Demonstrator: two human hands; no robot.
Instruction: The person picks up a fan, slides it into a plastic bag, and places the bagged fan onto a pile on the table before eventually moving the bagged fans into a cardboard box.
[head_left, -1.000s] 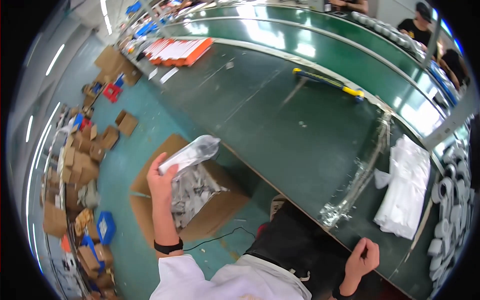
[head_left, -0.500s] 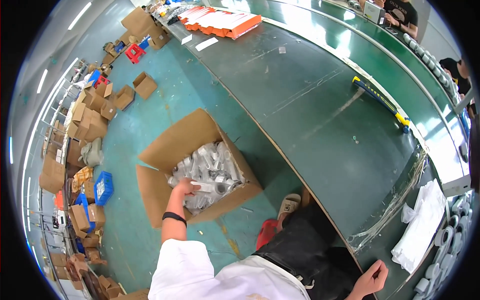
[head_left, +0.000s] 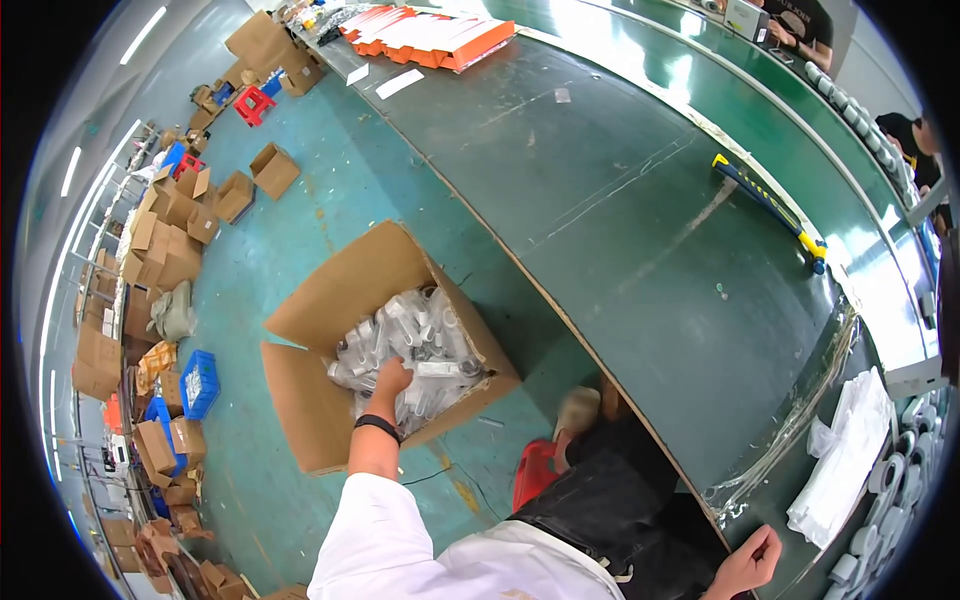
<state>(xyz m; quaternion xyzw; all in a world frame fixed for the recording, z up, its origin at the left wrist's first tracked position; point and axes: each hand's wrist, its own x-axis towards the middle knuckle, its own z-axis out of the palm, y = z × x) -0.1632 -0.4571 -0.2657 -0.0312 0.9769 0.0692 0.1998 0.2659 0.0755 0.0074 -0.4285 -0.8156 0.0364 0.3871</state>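
My left hand [head_left: 393,376] reaches down into an open cardboard box [head_left: 345,275] on the floor. Its fingers are curled downward among several clear plastic bags [head_left: 405,325] with white and grey parts inside. One bagged white part [head_left: 437,369] lies just right of the fingers; what they grip is hidden. My right hand [head_left: 750,562] is by the edge of the dark green table [head_left: 600,250], its fingers curled in loosely, with nothing visible in them.
A yellow and dark blue tool [head_left: 770,210] lies along the table's far side, near a stack of white plastic sheets [head_left: 845,455]. Orange and white cartons [head_left: 430,38] sit at the far end. A red stool [head_left: 535,472] stands by my feet. Two people work across the conveyor.
My left hand has shifted right within the box, from the white part it touched to a place beside it, and its fingers are more curled. My right hand stays by the table.
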